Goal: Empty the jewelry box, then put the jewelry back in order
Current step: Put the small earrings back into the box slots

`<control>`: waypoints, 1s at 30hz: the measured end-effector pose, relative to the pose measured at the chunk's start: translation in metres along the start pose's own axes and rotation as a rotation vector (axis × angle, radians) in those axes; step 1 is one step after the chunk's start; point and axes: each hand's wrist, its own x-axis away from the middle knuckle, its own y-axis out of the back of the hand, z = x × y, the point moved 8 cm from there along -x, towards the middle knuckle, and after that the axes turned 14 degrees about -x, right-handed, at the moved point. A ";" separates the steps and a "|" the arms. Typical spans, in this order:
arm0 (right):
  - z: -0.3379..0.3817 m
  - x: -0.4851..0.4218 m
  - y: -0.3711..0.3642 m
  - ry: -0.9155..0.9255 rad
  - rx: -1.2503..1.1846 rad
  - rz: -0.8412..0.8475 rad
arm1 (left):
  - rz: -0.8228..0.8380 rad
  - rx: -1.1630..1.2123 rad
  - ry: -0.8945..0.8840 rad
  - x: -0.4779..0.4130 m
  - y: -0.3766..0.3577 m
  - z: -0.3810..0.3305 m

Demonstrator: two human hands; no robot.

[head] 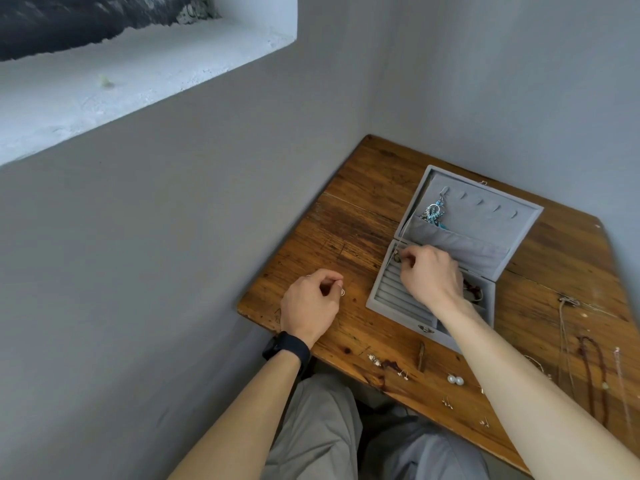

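jewelry box (pixel 401 315) of grey velvet sits open on the wooden table (pixel 346 209), well inside the corner where 2 grey walls meet. its lid (pixel 485 230) leans back, and 1 blue and silver dangling earring (pixel 433 213) hangs from the leftmost hook inside it, just above the lid's fabric pocket.

my right hand (pixel 433 275) is over the far left corner of the box, beyond the ring rolls (pixel 389 289). its fingers are curled, and the fingertips (pixel 405 254) pinch a small dark piece (pixel 398 259); it is too small for me to tell what kind of jewelry it is. beside my wrist, dark red beads (pixel 476 289) show in the right compartment, partly hidden by the hand.

my left hand (pixel 308 306) rests on the table, to the left of the box and apart from it. thumb and forefinger are closed on a thin ring (pixel 342 292), held just above the wood. a black watch (pixel 287 348) wraps that wrist.

along the near edge of the table lie loose items: 2 pearl earrings (pixel 455 380) side by side, with small studs (pixel 375 360) to their left and more tiny pieces closer to me. on the right side, past my forearm, several necklaces are laid out lengthwise, among them a dark red beaded necklace (pixel 588 368).
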 end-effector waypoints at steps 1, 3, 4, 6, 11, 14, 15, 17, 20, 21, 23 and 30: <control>0.000 0.002 -0.003 -0.002 0.013 0.022 | -0.001 0.004 0.003 0.000 0.000 0.001; 0.002 0.005 -0.005 -0.013 0.007 0.043 | -0.003 0.012 0.005 0.000 -0.001 0.001; 0.003 0.006 -0.005 -0.016 -0.003 0.042 | -0.004 0.014 0.004 0.000 -0.001 0.001; 0.005 0.008 -0.004 -0.017 -0.019 0.037 | -0.003 0.023 0.002 0.001 0.000 0.000; 0.004 0.017 0.006 -0.009 -0.081 0.007 | 0.021 0.073 0.003 0.000 0.002 0.000; 0.006 0.029 0.016 0.019 -0.210 -0.030 | 0.095 0.197 0.009 -0.002 0.003 -0.001; 0.009 0.034 0.017 0.026 -0.293 -0.021 | 0.129 0.273 0.003 -0.002 0.003 -0.003; 0.016 0.045 0.015 0.017 -0.474 0.052 | 0.200 0.409 -0.024 -0.002 0.004 -0.009; 0.027 0.061 0.005 -0.011 -0.627 0.174 | 0.264 0.454 -0.110 0.003 0.007 -0.028; 0.029 0.065 0.004 -0.019 -0.668 0.198 | 0.267 0.456 -0.144 0.006 0.008 -0.036; 0.031 0.072 0.004 -0.027 -0.762 0.231 | 0.252 0.458 -0.194 0.010 0.012 -0.051; 0.009 0.076 0.019 -0.020 -0.717 0.199 | 0.278 0.330 -0.296 0.011 0.009 -0.081</control>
